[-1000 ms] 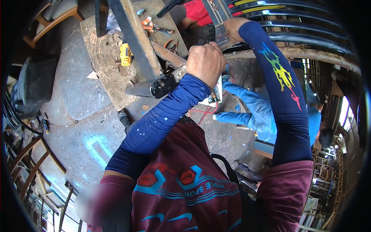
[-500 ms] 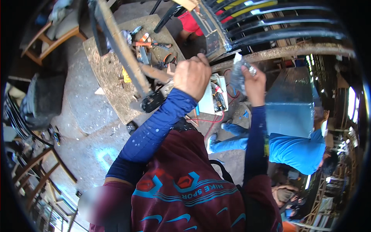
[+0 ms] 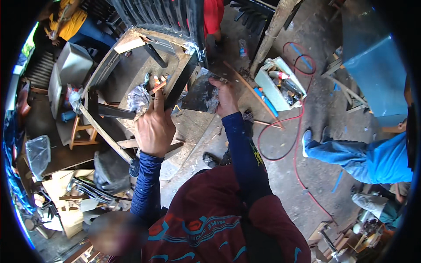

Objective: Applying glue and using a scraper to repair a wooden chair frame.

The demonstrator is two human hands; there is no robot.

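My left hand [image 3: 155,129] reaches over the plywood table [image 3: 130,125] inside a dark chair frame [image 3: 118,115]. Its index finger stretches toward an orange-handled tool [image 3: 158,86]; whether it touches this is unclear, and nothing shows held. My right hand [image 3: 224,98] grips a dark flat plate [image 3: 195,96] with crumpled, shiny material along its right side, beside the frame's corner. Black slats [image 3: 162,15] rise from the frame's far side. A crumpled plastic bundle [image 3: 138,98] lies left of my left hand's fingers.
A white box of tools [image 3: 278,87] and a red hose [image 3: 300,140] lie right. A rusty pole [image 3: 269,35] stands behind. Workers in yellow [image 3: 66,22], red [image 3: 212,15] and blue [image 3: 381,155] are around. Stacked chairs and boards [image 3: 74,201] fill the lower left.
The view has swung, bringing the chair frame to upper middle. My left hand has released the frame near its leg. My right hand has moved beside the frame with the shiny-covered piece.
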